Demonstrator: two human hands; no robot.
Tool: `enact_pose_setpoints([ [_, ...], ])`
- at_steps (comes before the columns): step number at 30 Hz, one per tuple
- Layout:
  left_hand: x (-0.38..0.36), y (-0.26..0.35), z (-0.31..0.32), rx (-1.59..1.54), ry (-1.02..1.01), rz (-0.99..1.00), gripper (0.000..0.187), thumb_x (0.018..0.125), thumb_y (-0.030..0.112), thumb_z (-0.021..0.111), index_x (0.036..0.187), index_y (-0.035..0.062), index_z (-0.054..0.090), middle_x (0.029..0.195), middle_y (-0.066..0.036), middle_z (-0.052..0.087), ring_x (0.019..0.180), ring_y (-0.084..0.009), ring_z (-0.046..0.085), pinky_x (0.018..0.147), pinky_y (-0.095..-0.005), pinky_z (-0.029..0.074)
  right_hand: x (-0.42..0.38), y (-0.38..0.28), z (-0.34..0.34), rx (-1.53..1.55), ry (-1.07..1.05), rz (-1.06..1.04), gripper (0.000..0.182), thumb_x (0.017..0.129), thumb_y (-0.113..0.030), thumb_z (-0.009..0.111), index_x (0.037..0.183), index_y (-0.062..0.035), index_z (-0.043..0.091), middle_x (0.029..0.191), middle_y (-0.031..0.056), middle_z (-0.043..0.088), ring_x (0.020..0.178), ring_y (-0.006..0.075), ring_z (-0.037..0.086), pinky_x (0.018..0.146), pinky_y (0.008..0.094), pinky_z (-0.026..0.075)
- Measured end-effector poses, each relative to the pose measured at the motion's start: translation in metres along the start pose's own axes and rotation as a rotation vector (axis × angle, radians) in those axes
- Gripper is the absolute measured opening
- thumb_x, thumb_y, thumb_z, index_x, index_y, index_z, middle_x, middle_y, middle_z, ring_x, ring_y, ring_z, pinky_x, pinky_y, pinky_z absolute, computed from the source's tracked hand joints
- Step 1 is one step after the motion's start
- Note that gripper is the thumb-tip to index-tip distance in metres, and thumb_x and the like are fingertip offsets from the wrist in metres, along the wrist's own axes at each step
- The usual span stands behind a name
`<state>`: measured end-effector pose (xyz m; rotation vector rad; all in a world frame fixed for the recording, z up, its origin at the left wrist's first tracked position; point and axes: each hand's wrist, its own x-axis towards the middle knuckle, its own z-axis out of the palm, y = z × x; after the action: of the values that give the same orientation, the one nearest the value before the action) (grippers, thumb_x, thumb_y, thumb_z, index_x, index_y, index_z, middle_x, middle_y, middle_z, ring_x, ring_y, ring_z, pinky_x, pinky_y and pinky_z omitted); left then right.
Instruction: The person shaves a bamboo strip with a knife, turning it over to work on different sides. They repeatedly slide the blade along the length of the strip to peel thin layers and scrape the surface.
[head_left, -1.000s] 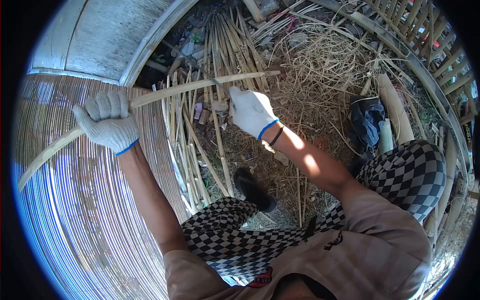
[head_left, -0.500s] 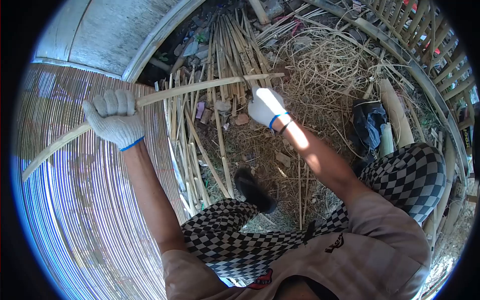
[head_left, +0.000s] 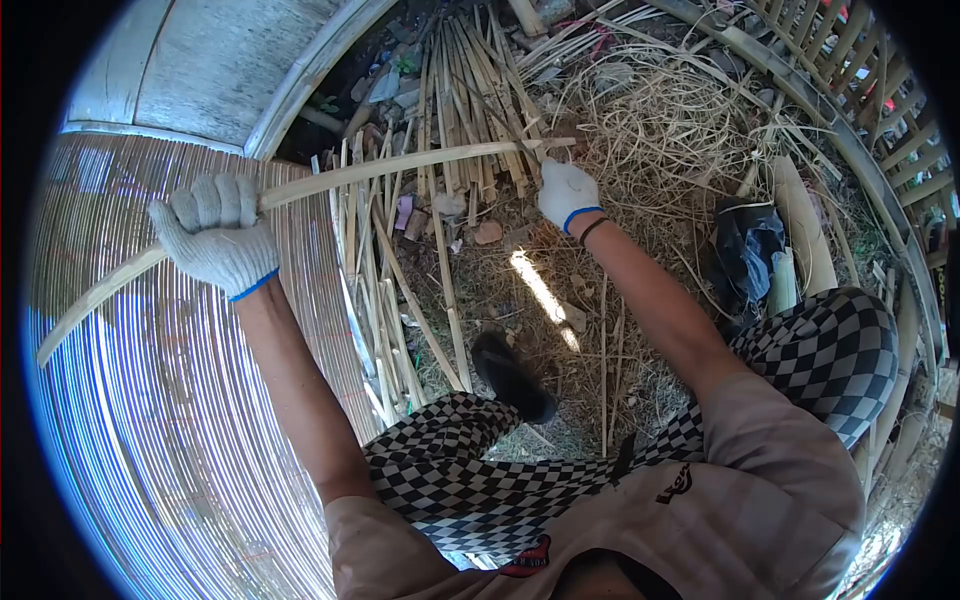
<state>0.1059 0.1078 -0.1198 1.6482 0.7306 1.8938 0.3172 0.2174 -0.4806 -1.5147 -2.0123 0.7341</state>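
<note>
My left hand (head_left: 218, 232), in a knitted white glove with a blue cuff, is closed around a long pale bamboo strip (head_left: 370, 172). The strip bows slightly and reaches from the slatted mat side across to my right. My right hand (head_left: 569, 194), gloved too, is closed near the strip's far end. A thin dark blade (head_left: 522, 145), apparently a knife, sticks out of that hand and crosses the strip there. The knife's handle is hidden in the glove.
Several split bamboo pieces (head_left: 462, 110) lie beyond the strip. A heap of curly shavings (head_left: 675, 125) covers the ground at the upper right. A slatted bamboo mat (head_left: 150, 400) stands on the left. A black plastic bag (head_left: 748, 250) lies near my right knee.
My right hand and the knife have moved right along the strip, toward its far end. My left hand has shifted slightly left with the strip.
</note>
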Motion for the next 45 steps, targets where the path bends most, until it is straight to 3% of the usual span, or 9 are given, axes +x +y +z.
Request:
enact_pose_setpoints([
  [3, 0.001, 0.0, 0.001, -0.003, 0.007, -0.004, 0.059, 0.112, 0.038, 0.037, 0.055, 0.0236, 0.028, 0.048, 0.006, 0.023, 0.042, -0.0084, 0.013, 0.038, -0.0264, 0.016, -0.008, -0.031, -0.019, 0.079, 0.04, -0.207, 0.014, 0.086, -0.014, 0.064, 0.092, -0.0018, 0.065, 0.079, 0.0188, 0.071, 0.083, 0.0396, 0.073, 0.071, 0.0473, 0.058],
  [8, 0.009, 0.0, -0.002, 0.02, 0.053, -0.039, 0.058, 0.111, 0.039, 0.035, 0.055, 0.0232, 0.029, 0.049, 0.006, 0.023, 0.043, -0.0086, 0.014, 0.039, -0.0268, 0.016, -0.044, -0.107, -0.055, 0.289, 0.111, -0.452, 0.015, 0.091, -0.015, 0.064, 0.1, -0.0055, 0.057, 0.072, 0.0182, 0.065, 0.07, 0.0383, 0.07, 0.065, 0.0476, 0.057],
  [11, 0.006, 0.001, 0.002, 0.071, 0.139, -0.028, 0.059, 0.111, 0.037, 0.034, 0.054, 0.0232, 0.027, 0.048, 0.006, 0.023, 0.042, -0.009, 0.014, 0.039, -0.0266, 0.016, -0.023, -0.064, -0.013, 0.183, -0.014, -0.263, 0.014, 0.094, -0.016, 0.062, 0.101, -0.0046, 0.056, 0.07, 0.0117, 0.063, 0.064, 0.0372, 0.066, 0.061, 0.0476, 0.056],
  [15, 0.005, -0.003, -0.016, 0.069, 0.153, -0.033, 0.059, 0.112, 0.04, 0.034, 0.055, 0.0235, 0.025, 0.049, 0.006, 0.022, 0.042, -0.0095, 0.013, 0.039, -0.0276, 0.014, -0.01, 0.056, 0.018, 0.112, -0.099, 0.168, 0.029, 0.089, -0.018, 0.065, 0.114, -0.0041, 0.064, 0.096, 0.0208, 0.073, 0.097, 0.0396, 0.071, 0.084, 0.0519, 0.057],
  [22, 0.007, -0.004, -0.031, 0.03, 0.108, -0.054, 0.06, 0.112, 0.04, 0.029, 0.055, 0.0227, 0.025, 0.049, 0.005, 0.021, 0.043, -0.0098, 0.013, 0.039, -0.0276, 0.015, -0.023, -0.027, 0.003, 0.066, -0.032, -0.127, 0.025, 0.091, -0.021, 0.065, 0.102, 0.0003, 0.06, 0.076, 0.0177, 0.07, 0.075, 0.0414, 0.07, 0.07, 0.0487, 0.057],
  [25, 0.009, 0.0, -0.027, 0.004, 0.03, -0.083, 0.061, 0.113, 0.042, 0.027, 0.055, 0.0226, 0.026, 0.049, 0.005, 0.022, 0.044, -0.0101, 0.014, 0.04, -0.0276, 0.016, -0.038, -0.077, -0.042, 0.182, 0.084, -0.327, 0.02, 0.09, -0.02, 0.066, 0.103, -0.0071, 0.059, 0.071, 0.0123, 0.067, 0.066, 0.0333, 0.07, 0.062, 0.0447, 0.056],
  [29, 0.001, 0.002, -0.01, 0.01, 0.003, -0.076, 0.06, 0.112, 0.044, 0.027, 0.056, 0.0228, 0.028, 0.051, 0.005, 0.023, 0.045, -0.0105, 0.014, 0.042, -0.0275, 0.018, -0.014, -0.05, -0.016, 0.122, 0.138, -0.405, 0.014, 0.092, -0.018, 0.064, 0.101, -0.0106, 0.058, 0.071, 0.0099, 0.065, 0.063, 0.0327, 0.067, 0.059, 0.045, 0.054],
  [33, -0.003, 0.003, -0.005, -0.036, -0.044, -0.073, 0.058, 0.112, 0.041, 0.032, 0.057, 0.0226, 0.03, 0.05, 0.005, 0.023, 0.045, -0.0102, 0.015, 0.041, -0.028, 0.019, -0.002, 0.06, 0.038, 0.155, -0.016, 0.167, 0.032, 0.088, -0.022, 0.066, 0.112, -0.0014, 0.064, 0.096, 0.0231, 0.073, 0.096, 0.0415, 0.072, 0.085, 0.0514, 0.056],
  [45, -0.009, 0.004, 0.015, -0.04, -0.052, -0.1, 0.058, 0.112, 0.044, 0.028, 0.058, 0.0231, 0.028, 0.051, 0.006, 0.022, 0.045, -0.0107, 0.015, 0.043, -0.0284, 0.019, -0.04, -0.094, -0.051, 0.277, 0.179, -0.488, 0.014, 0.094, -0.021, 0.064, 0.098, -0.0086, 0.058, 0.07, 0.0146, 0.063, 0.066, 0.0363, 0.067, 0.062, 0.0476, 0.054],
])
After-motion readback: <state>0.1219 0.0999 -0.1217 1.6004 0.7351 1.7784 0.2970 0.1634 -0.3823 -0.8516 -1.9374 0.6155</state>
